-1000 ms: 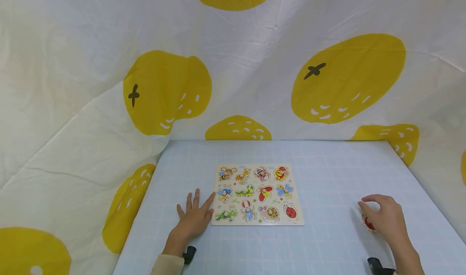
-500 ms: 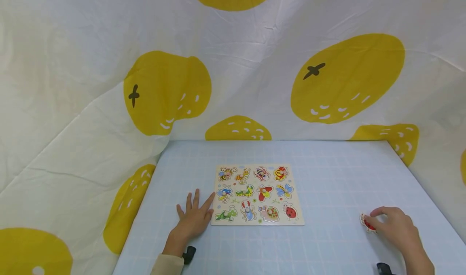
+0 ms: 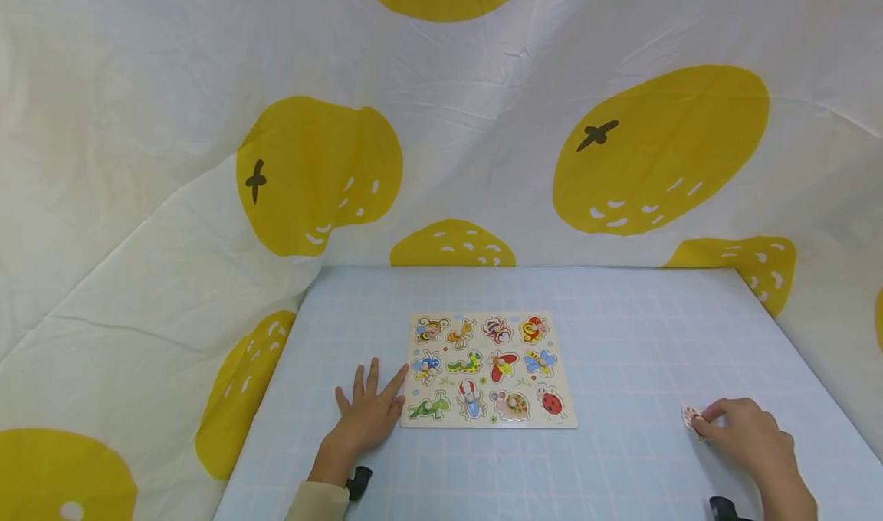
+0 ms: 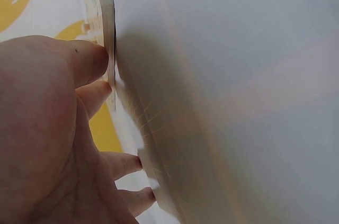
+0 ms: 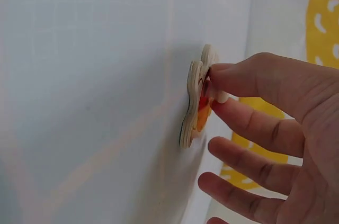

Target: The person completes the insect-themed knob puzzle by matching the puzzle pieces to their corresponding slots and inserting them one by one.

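Observation:
A ladybug puzzle piece (image 3: pixel 690 417), made of thick pale wood with a red patch, is at the right of the table. My right hand (image 3: pixel 748 437) pinches its small knob (image 5: pixel 221 97) between thumb and index finger; the other fingers are spread apart. Most of the piece's face is hidden by the hand in the head view. At the middle of the table lies a wooden insect puzzle board (image 3: pixel 490 421). My left hand (image 3: pixel 366 417) rests on the table at its left edge, fingers spread, index fingertip and thumb right at that edge.
Several knobbed insect pieces, among them a snail (image 3: pixel 510 405) and a green grasshopper (image 3: pixel 429 406), sit in the board. A red ladybug picture (image 3: pixel 552 402) shows at its lower right corner. A white cloth with yellow fruit prints (image 3: pixel 476 138) hangs behind the table.
My right hand, earlier arched above the ladybug piece, has drawn lower and to the right, and its thumb and finger have closed on the knob. My left hand and the board stay put.

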Motion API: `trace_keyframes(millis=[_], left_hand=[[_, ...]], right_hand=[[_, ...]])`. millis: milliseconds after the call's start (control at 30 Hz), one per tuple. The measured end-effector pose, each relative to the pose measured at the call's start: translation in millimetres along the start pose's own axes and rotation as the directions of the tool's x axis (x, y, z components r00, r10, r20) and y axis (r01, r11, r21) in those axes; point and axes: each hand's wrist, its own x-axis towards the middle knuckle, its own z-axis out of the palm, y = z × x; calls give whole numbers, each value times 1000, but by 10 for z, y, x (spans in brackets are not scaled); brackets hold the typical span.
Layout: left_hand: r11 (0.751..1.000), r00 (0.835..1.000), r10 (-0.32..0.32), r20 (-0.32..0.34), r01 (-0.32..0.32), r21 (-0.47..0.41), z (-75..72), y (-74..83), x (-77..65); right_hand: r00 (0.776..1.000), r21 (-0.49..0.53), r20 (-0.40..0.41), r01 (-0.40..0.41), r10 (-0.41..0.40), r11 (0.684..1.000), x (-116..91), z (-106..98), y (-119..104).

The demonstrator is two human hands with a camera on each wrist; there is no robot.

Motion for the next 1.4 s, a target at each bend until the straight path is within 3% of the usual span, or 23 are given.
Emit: trace_keyframes(millis=[333, 667, 1033, 1400], left_hand=[[1000, 1000, -8, 8, 8, -1, 1, 4, 0], [1000, 1000, -1, 2, 1, 9, -16, 8, 0], [1000, 1000, -11, 13, 11, 6, -8, 9, 6], [1000, 1000, -8, 9, 8, -2, -17, 6, -2]], right_hand=[[1000, -19, -8, -12, 12, 1000, -12, -10, -94], [995, -5, -75, 69, -69, 998, -12, 16, -238], [970, -2, -153, 188, -186, 982, 11, 58, -545], [928, -3, -196, 322, -317, 947, -4, 157, -886]])
